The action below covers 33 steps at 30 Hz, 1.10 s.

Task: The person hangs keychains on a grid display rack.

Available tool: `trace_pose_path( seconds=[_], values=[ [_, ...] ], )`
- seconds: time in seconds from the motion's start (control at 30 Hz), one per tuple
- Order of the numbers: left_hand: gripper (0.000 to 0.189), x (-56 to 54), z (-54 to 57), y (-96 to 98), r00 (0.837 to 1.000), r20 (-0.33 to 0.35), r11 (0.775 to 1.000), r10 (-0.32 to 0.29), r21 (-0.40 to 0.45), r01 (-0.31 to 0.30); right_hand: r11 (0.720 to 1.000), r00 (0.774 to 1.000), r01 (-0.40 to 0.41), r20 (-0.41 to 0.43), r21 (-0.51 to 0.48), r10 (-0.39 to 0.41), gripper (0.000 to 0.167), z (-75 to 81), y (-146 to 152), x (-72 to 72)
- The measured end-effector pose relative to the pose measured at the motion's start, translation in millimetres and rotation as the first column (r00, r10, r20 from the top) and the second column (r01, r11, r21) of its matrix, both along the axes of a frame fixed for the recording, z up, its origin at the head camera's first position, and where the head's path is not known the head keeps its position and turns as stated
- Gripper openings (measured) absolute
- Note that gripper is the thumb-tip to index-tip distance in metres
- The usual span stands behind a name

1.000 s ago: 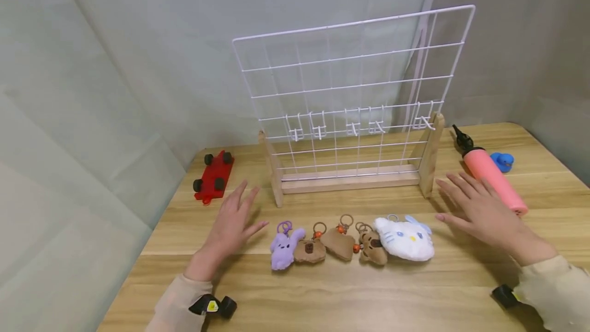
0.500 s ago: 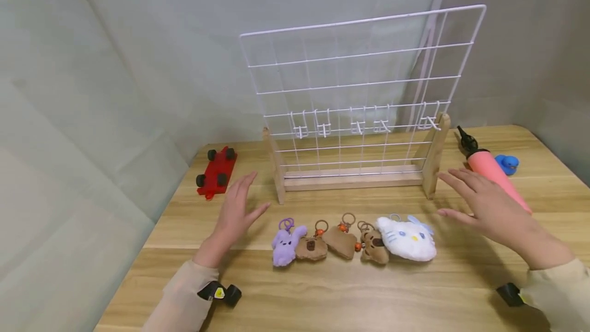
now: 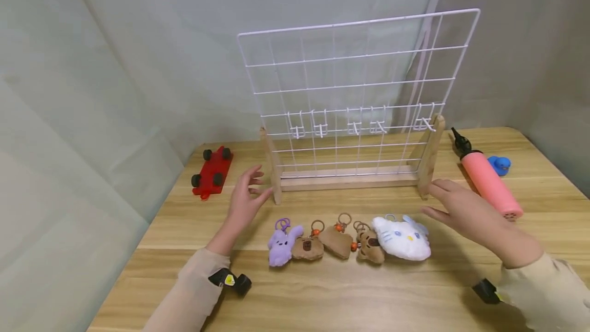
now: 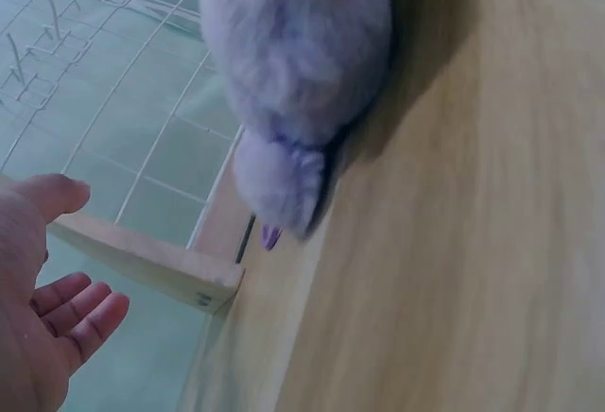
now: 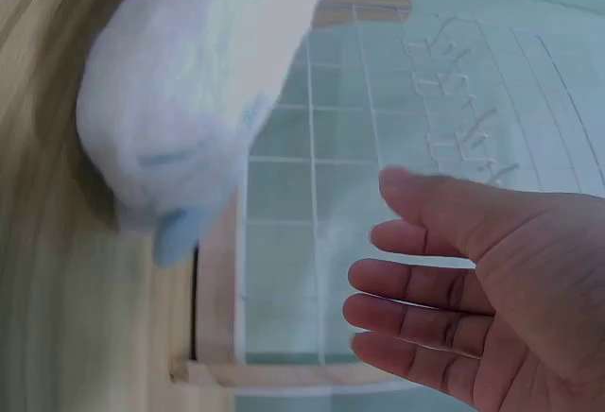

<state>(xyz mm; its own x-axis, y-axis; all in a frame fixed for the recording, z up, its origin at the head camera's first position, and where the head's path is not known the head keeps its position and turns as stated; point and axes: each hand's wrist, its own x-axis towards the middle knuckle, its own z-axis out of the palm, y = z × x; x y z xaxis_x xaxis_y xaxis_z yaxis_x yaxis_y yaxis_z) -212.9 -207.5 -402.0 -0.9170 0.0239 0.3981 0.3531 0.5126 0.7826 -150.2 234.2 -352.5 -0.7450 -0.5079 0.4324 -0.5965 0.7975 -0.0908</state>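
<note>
A white wire grid rack stands upright on a wooden base (image 3: 350,182). My left hand (image 3: 244,196) is beside its left wooden upright (image 4: 156,266), thumb and fingers spread around the upright's edge. My right hand (image 3: 465,214) reaches close to the right upright (image 3: 429,163), fingers extended and holding nothing. In a row before the rack lie plush keychains: a purple one (image 3: 281,250), several brown ones, among them a bear-like one (image 3: 371,250), and a white cat (image 3: 403,240) with a blue bow. The purple plush (image 4: 298,43) and white cat (image 5: 189,81) loom large in the wrist views.
Several white hooks (image 3: 355,128) hang across the grid. A red toy car chassis (image 3: 214,170) with black wheels lies at the left. To the right are a pink hand pump (image 3: 490,181) with a black nozzle and a blue rubber duck (image 3: 500,165). Pale cloth (image 3: 161,65) hangs behind.
Both hands have moved inward toward the rack's uprights, the left one rightward and the right one leftward. The keychains and rack have stayed in place; the head view shifts slightly.
</note>
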Motion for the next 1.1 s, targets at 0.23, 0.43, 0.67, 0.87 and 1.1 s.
trace_pose_path(
  seconds=[0.23, 0.43, 0.67, 0.87, 1.1],
  values=[
    [0.063, -7.3, -8.7, 9.3, 0.996, 0.093, 0.997, 0.014, 0.074, -0.02, 0.998, 0.978, 0.024, 0.209, -0.058, -0.011, 0.014, -11.4, -17, -14.0],
    [0.062, -11.0, -11.5, 15.9, 0.994, 0.102, 0.994, 0.031, 0.103, -0.042, 0.994, 0.937, 0.046, 0.349, -0.101, -0.008, 0.007, -23.9, -28, -28.1],
    [0.063, -12.1, -14.0, 19.9, 0.991, 0.129, 0.993, 0.032, 0.112, -0.047, 0.992, 0.891, 0.036, 0.453, -0.119, 0.022, 0.01, -33.6, -33, -30.4],
    [0.064, -13.0, -12.4, 20.6, 0.99, 0.136, 0.993, 0.028, 0.111, -0.043, 0.995, 0.865, 0.023, 0.501, -0.101, 0.031, 0.013, -35.1, -35, -29.4],
    [0.063, -12.7, -10.8, 20.6, 0.989, 0.145, 0.993, 0.024, 0.115, -0.04, 0.996, 0.847, -0.011, 0.529, -0.091, 0.058, 0.019, -38.4, -36, -31.3]
  ],
)
